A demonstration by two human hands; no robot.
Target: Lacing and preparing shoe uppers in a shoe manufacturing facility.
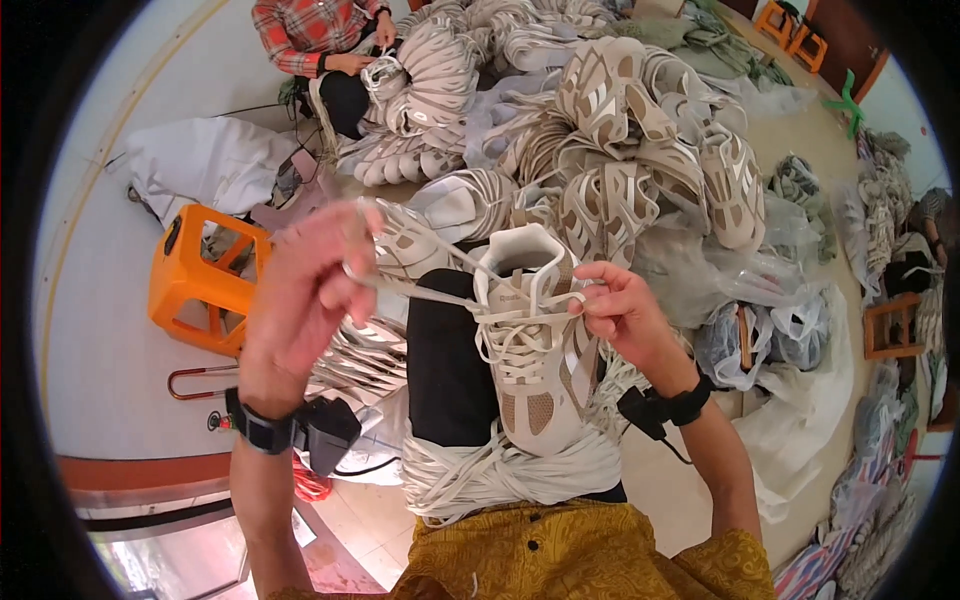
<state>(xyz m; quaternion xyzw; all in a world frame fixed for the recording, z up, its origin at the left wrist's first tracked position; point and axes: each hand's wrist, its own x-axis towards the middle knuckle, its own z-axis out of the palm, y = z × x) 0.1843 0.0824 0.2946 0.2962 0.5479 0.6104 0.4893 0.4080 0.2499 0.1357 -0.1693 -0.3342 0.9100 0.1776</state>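
Note:
A beige and white sneaker upper [545, 410] rests on my lap, toe toward me, its front laced crosswise. My left hand [305, 300], raised left of the shoe and slightly blurred, has its fingers closed on a cream shoelace [430, 294] that stretches from the top eyelets. At the right side of the collar, my right hand [625, 318] pinches a short looped part of the lace between thumb and fingertips. Under the toe, a thick bundle of loose cream laces [510, 478] lies across my dark-clad thighs.
Stacked shoe uppers [600, 190] pile up beyond my knees. An orange plastic stool [205, 280] stands at left. Clear plastic bags [765, 335] lie at right. A co-worker in a red checked shirt [315, 35] handles an upper at the far left.

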